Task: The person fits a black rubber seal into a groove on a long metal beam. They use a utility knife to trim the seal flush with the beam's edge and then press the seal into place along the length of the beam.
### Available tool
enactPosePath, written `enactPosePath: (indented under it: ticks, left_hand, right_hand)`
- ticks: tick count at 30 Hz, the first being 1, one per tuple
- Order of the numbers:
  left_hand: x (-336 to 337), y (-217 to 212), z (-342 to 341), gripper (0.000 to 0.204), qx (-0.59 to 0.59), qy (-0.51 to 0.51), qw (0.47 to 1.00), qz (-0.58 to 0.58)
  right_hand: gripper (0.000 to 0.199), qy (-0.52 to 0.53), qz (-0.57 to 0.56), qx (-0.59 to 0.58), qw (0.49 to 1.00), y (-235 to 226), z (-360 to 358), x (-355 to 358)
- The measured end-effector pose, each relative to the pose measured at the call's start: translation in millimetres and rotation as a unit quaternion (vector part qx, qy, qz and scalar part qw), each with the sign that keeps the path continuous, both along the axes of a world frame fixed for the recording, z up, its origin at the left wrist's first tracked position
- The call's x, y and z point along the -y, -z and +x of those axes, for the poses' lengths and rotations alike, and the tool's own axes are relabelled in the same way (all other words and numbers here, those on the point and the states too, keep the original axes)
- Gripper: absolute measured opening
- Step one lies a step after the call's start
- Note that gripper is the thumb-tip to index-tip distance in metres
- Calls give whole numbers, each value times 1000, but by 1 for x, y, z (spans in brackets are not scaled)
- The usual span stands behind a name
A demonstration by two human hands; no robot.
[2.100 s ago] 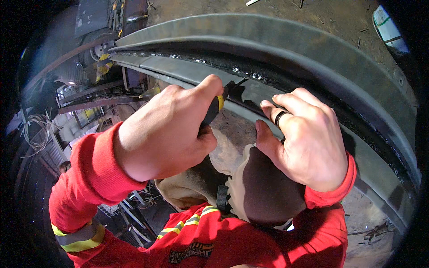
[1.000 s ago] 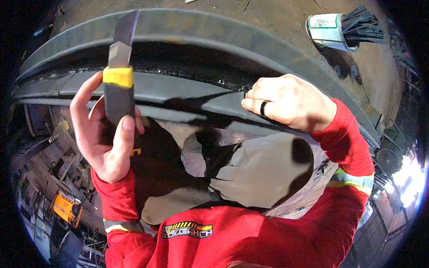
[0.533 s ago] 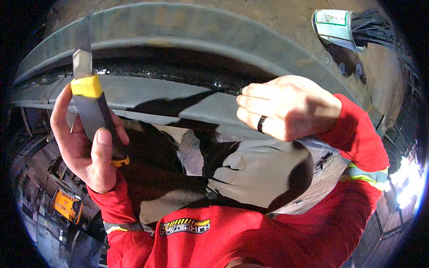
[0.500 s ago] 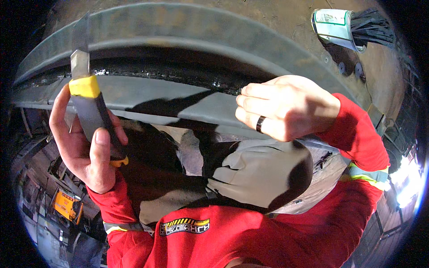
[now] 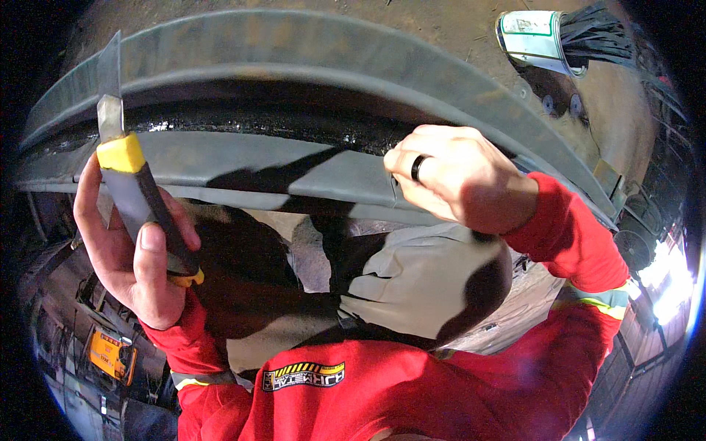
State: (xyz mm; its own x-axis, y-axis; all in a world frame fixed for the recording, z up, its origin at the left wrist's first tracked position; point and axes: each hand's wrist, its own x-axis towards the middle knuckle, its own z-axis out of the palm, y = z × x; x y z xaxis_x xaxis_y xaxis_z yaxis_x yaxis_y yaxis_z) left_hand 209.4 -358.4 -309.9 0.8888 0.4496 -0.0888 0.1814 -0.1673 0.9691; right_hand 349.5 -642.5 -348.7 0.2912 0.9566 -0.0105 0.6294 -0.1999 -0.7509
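My left hand point(image 5: 118, 261) is wrapped round a snap-off utility knife point(image 5: 134, 195) with a yellow and dark body. The knife stands tilted upward, its long blade out and pointing to the far left. Beneath it runs a long curved grey metal piece point(image 5: 301, 50) with a channel, where a glossy black strip point(image 5: 272, 121) lies. My right hand point(image 5: 471, 176), a dark ring on one finger, is closed over the channel's near edge with its fingers curled together. Its fingertips are partly hidden, so whatever they may hold cannot be made out. A thin dark line shows just below them.
On the brown floor at the far right lies a white and green can point(image 5: 531, 37) with dark strips point(image 5: 596, 35) sticking out. Several round discs point(image 5: 575, 104) lie near it. An orange-yellow box point(image 5: 110, 356) stands at the lower left. My bent knee point(image 5: 426, 279) is close under the metal.
My right hand has curled its fingers and shifted a little left on the near edge. The knife in my left hand has moved slightly left and nearer.
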Motion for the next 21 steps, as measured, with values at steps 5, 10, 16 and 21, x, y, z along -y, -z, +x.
enactPosePath:
  ticks: [5,10,16,21]
  left_hand:
    - [2,-4,2,75,-4,2,1000,0]
    - [2,-7,1,76,-6,11,1000,-9]
    - [-4,-6,-3,76,-9,20,999,-25]
    - [-5,-5,-4,77,1,14,999,-33]
  right_hand:
    - [14,138,-1,-24,990,-6,-15,3]
    - [15,110,-37,-92,989,-15,-2,4]
    - [13,27,-25,-44,998,-7,-1,8]
    - [15,96,-37,11,995,-7,-14,1]
